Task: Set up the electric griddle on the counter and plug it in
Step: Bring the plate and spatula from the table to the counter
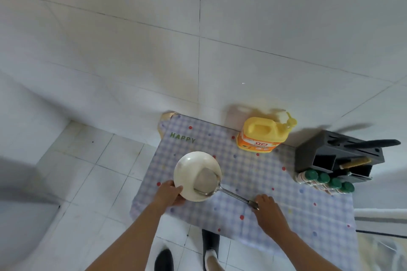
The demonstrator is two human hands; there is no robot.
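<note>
We see from one head-worn wide-angle camera, looking steeply down and forward over the surface (253, 182) toward the tiled wall (198, 39), arms close below us.

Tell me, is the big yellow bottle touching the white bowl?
Apart. The head view shows checkered cloth plainly between the yellow bottle and the white bowl.

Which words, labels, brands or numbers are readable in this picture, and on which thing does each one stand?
"HAPPY": green letters on the checked tablecloth, near its far left corner.
Orange label of the yellow detergent jug: red characters in a white box, too blurred to read.
Labels of the green-capped bottles: too small to read.
Bowl, spatula and knife block: no text visible.
</note>
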